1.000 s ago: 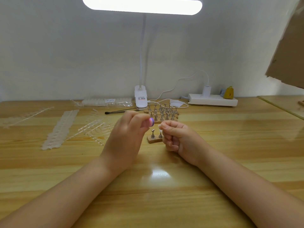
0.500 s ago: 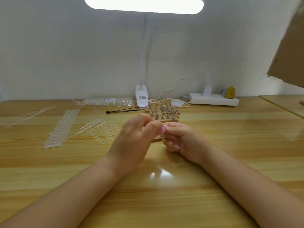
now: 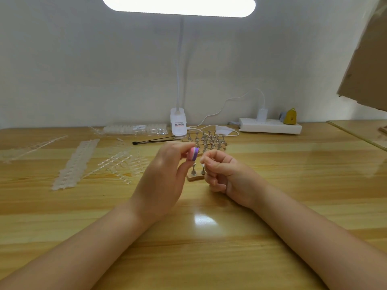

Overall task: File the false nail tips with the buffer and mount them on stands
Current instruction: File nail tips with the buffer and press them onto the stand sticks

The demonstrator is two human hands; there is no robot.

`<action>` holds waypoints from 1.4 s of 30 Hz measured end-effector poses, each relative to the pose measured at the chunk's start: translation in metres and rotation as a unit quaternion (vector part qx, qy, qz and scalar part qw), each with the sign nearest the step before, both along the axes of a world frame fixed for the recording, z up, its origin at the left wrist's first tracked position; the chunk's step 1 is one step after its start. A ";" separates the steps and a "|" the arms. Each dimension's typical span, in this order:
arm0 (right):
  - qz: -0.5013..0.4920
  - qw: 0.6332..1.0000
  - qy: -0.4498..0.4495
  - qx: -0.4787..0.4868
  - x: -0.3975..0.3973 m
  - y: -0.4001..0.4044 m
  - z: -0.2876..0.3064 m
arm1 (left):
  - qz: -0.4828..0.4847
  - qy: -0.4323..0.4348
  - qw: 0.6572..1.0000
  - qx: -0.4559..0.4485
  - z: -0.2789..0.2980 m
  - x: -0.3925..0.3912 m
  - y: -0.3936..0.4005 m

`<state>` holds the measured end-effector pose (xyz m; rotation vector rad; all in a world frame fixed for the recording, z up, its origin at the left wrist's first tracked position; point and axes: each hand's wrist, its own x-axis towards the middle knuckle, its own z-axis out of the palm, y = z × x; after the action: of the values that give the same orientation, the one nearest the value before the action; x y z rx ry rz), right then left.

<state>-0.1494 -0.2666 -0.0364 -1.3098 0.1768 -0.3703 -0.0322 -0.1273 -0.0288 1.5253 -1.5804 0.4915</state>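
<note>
Pink-and-purple buffer (image 3: 192, 154) pinched in left hand (image 3: 165, 174) grip, raised mid-desk, right hand (image 3: 225, 172) fingers curled, pinching a barely visible clear nail tip (image 3: 202, 161) just beside it, small two-peg stand (image 3: 196, 173) behind, bare desk (image 3: 293, 185) right and near.

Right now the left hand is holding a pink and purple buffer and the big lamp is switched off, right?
Not quite. The head view shows the lamp glowing bright white, so it is on. The left hand does hold the pink and purple buffer.
</note>
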 end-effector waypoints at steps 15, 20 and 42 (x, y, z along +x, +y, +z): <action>-0.016 1.000 0.005 0.007 -0.001 0.001 0.002 | 0.030 0.017 0.999 0.034 -0.006 -0.001 0.000; -0.021 1.000 0.006 -0.003 0.000 0.002 0.001 | 0.006 -0.004 1.000 0.018 -0.004 -0.006 -0.002; 0.034 0.999 0.038 -0.013 -0.002 -0.002 0.004 | 0.084 -0.021 0.995 0.054 0.007 0.003 0.003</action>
<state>-0.1513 -0.2682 -0.0321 -1.3538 0.1921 -0.2655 -0.0288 -0.1246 -0.0223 1.7503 -1.5388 0.5411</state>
